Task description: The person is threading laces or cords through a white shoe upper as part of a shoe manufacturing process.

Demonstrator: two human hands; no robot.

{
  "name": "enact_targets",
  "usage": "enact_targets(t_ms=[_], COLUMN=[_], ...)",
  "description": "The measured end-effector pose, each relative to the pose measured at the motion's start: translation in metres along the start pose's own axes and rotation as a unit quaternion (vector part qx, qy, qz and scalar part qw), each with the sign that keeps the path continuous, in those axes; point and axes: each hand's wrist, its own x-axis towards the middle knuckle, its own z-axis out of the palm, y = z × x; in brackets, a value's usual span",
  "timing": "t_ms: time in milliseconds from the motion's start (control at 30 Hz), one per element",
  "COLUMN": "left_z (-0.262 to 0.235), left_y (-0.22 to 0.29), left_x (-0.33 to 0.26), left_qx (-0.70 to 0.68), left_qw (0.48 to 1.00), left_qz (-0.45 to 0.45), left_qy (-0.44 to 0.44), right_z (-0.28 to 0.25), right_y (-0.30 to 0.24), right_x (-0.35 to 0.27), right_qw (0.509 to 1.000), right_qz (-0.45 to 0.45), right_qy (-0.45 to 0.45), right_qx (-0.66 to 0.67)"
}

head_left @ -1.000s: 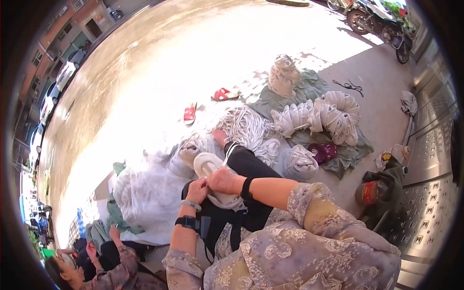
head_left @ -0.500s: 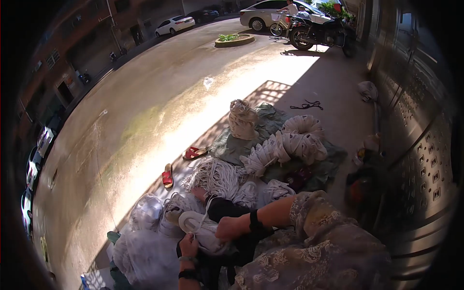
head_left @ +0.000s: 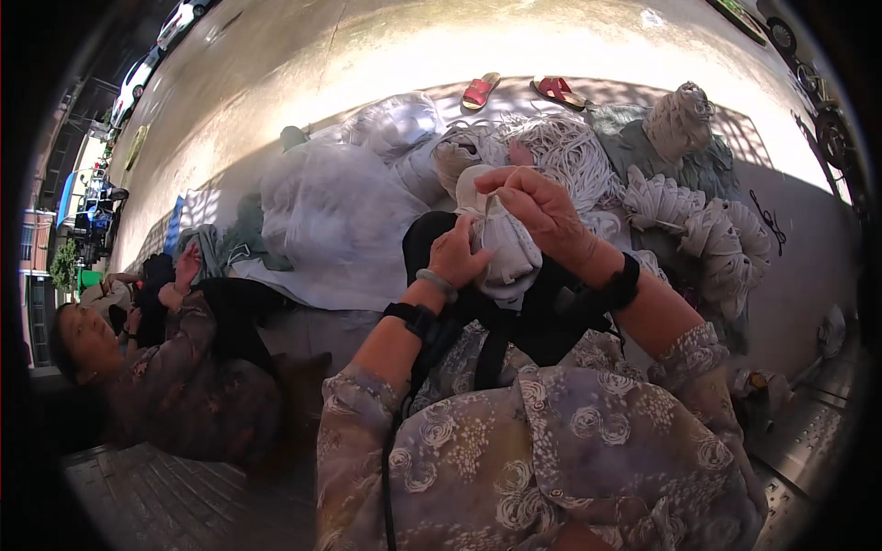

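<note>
Your left hand [head_left: 457,255] is closed around the lower side of a pale grey-white cloth bundle [head_left: 507,246] at the middle of the frame, fingers wrapped into its folds. Your right hand [head_left: 542,209] sits just above it, thumb and forefinger pinched shut on the bundle's top edge — whether a thread or a needle lies in that pinch is too small to tell. The bundle rests over your dark lap, touching both hands. Behind it, toward the upper middle, lies a heap of white cord [head_left: 560,151], and to the right a row of tied white bunches [head_left: 712,234] on a green cloth [head_left: 634,138]. A large white mesh sack [head_left: 331,216] fills the left centre, two red sandals [head_left: 519,89] lie on the sunlit pavement at the top, and another person [head_left: 175,367] sits at the lower left, well apart from your hands. The risk, as I judge it, is in the pinch: it holds only a small edge, so a tug from the left hand could pull the cloth free. Loose folds hanging near the cord heap could also snag — keep the bundle gathered close over your lap.
</note>
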Motion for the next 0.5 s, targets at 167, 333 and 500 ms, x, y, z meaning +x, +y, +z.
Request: enact_targets(t_ms=[167, 333, 500], left_z=[0.003, 0.001, 0.008], left_y=[-0.007, 0.003, -0.006], left_x=[0.001, 0.008, 0.017], left_qx=[0.063, 0.054, 0.085], left_qw=[0.997, 0.998, 0.996], left_qz=[0.029, -0.018, 0.012], left_qy=[0.022, -0.024, -0.025], right_z=[0.004, -0.085, -0.215], right_y=[0.006, 0.001, 0.017], right_x=[-0.018, -0.118, -0.29], right_qw=[0.972, 0.927, 0.836], right_qz=[0.19, 0.338, 0.445], right_qy=[-0.061, -0.051, 0.022], right_qx=[0.124, -0.154, -0.319])
